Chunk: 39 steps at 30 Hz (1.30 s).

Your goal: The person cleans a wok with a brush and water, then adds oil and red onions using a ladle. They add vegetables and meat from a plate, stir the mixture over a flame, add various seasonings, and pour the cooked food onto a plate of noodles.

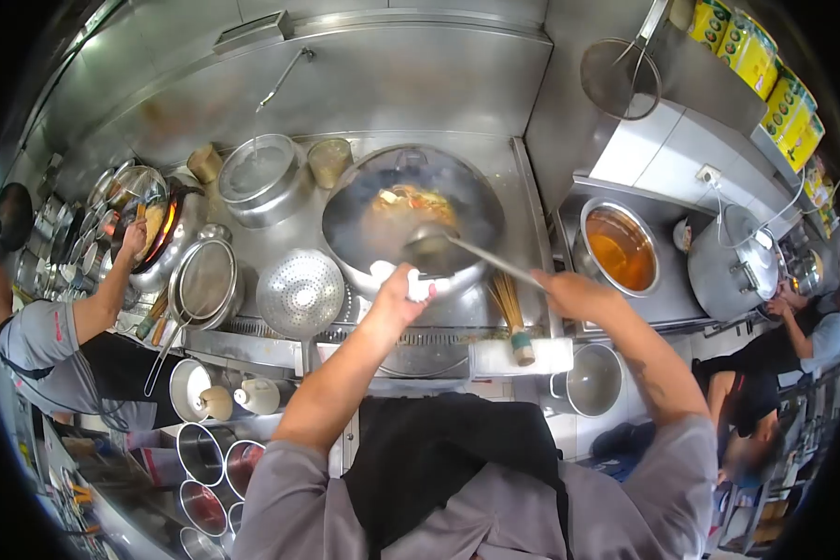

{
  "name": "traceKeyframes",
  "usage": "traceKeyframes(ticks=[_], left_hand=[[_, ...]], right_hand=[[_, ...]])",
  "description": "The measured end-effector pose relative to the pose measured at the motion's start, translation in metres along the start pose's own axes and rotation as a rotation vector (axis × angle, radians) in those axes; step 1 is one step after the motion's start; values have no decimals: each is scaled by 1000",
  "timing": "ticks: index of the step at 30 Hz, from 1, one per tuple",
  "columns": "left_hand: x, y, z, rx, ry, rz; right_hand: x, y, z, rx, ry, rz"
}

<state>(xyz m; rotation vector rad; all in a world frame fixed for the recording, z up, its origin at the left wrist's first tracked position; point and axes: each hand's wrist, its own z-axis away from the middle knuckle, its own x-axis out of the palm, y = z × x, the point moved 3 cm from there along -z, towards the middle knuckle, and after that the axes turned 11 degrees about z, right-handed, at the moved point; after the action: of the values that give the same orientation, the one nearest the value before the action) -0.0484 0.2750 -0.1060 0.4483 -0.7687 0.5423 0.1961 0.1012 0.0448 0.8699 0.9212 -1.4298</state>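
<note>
Steam rises from a large dark wok on the range in front of me, with a mix of orange and pale food in it. At the wok's near edge, my left hand is closed on a folded white cloth; the wok's own handle is not visible there. My right hand grips the long handle of a metal ladle. The ladle's bowl is inside the wok, at the near side of the food. Steam blurs part of the contents.
Left of the wok are a perforated strainer, a mesh sieve and a lidded pot. A bamboo brush lies at the front right. Further right stands a pot of amber liquid. Co-workers occupy both sides.
</note>
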Motion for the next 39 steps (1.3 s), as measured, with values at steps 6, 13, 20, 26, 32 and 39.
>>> traceKeyframes(ticks=[6, 13, 20, 26, 32, 39], left_hand=[[-114, -45, 15, 24, -103, -175], [-18, 5, 6, 9, -14, -69], [-15, 3, 3, 33, 73, -88], [-3, 13, 2, 1, -28, -91], [-109, -44, 9, 1, -1, -115], [-17, 3, 10, 60, -43, -37]], right_hand=[[0, -2, -1, 15, 271, 196], [-21, -21, 21, -134, 175, 136], [-27, -36, 22, -88, -14, -20], [-2, -20, -49, -169, 49, -106], [2, -27, -60, -101, 354, 122], [-28, -35, -12, -107, 106, 92]])
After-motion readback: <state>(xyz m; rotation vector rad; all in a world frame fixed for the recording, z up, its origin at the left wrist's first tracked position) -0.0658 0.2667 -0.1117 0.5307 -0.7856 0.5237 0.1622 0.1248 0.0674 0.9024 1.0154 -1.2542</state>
